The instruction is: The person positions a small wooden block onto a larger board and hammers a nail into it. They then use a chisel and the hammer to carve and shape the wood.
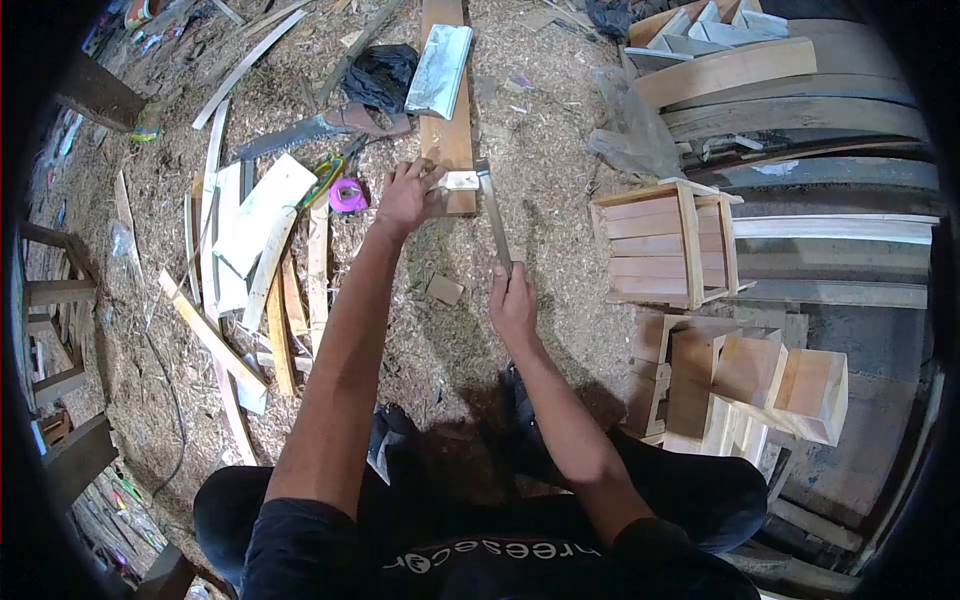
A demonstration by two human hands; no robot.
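Observation:
My right hand [513, 302] is wrapped round the handle of a hammer [496, 220], whose head is up beside the right edge of a long brown board [447, 145]. Across the near end of that board, my left hand [408, 196] grips a small white-faced piece of wood [461, 180] with fingers and thumb. The hammer head is close to the right end of this piece. Farther up the same board rests a whitish plank [440, 70]. A small square offcut [445, 290] lies on the ground between my forearms.
Left of the board lie a handsaw [310, 130], a black plastic bag [380, 78], a pink tape measure [347, 196] and scattered wood strips [278, 335]. Wooden box frames [655, 245] and assembled wooden boxes [750, 370] stand to the right. Wood shavings cover the ground.

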